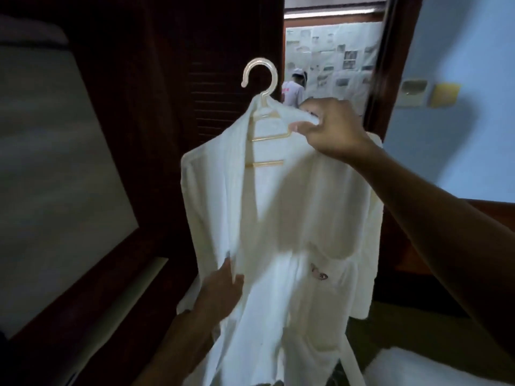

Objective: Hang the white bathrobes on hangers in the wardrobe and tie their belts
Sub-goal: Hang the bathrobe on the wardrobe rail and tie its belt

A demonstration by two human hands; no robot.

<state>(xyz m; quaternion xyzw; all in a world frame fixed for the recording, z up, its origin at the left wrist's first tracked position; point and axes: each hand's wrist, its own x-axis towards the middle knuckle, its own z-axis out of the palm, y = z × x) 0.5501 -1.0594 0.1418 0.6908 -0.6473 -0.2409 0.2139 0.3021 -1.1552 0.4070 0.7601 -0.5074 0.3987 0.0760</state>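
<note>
A dark louvred wardrobe door [172, 79] stands behind. The white bathrobe [278, 218] hangs 12 to 6 on its hanger [259, 62]. My right hand [331, 126] pinches its shoulder, with the free hook at 10 o'clock from it. My left hand [220, 288] grips the front edge at 7 o'clock.

A white bathrobe [278, 218] is hanging open-fronted on a pale plastic hanger [268, 163], its belt [349, 358] dangling untied at right.
</note>
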